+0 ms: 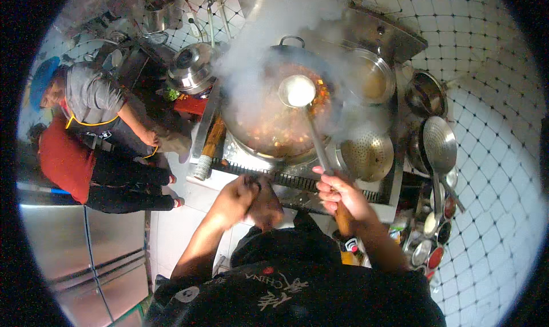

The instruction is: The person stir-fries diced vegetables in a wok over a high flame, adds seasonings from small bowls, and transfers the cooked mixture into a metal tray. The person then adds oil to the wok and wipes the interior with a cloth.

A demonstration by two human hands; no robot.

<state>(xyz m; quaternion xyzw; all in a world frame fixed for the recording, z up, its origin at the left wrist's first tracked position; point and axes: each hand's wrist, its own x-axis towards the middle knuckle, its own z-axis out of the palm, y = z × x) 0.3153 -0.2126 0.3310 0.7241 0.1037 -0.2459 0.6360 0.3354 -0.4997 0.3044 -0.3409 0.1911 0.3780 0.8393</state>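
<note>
My right hand (345,196) grips the wooden handle of a metal ladle (319,144), whose bright bowl is over a large steaming wok (244,144). Chopped food (276,136) with orange and green bits lies in the wok, partly hidden by steam. My left hand (236,200) is in front of the stove's near edge, blurred and closed around a dark cloth-like thing (266,205) that I cannot name surely. Left of the wok, a wooden handle (213,138) with a wrapped end points toward me.
A perforated strainer (369,155) and a metal pot (372,78) sit right of the wok. A skimmer (439,144) and bowls of seasonings (435,258) are further right. A lidded steel pot (192,69) stands back left. Two people (92,95) (66,159) are at the left, near steel cabinets (55,241).
</note>
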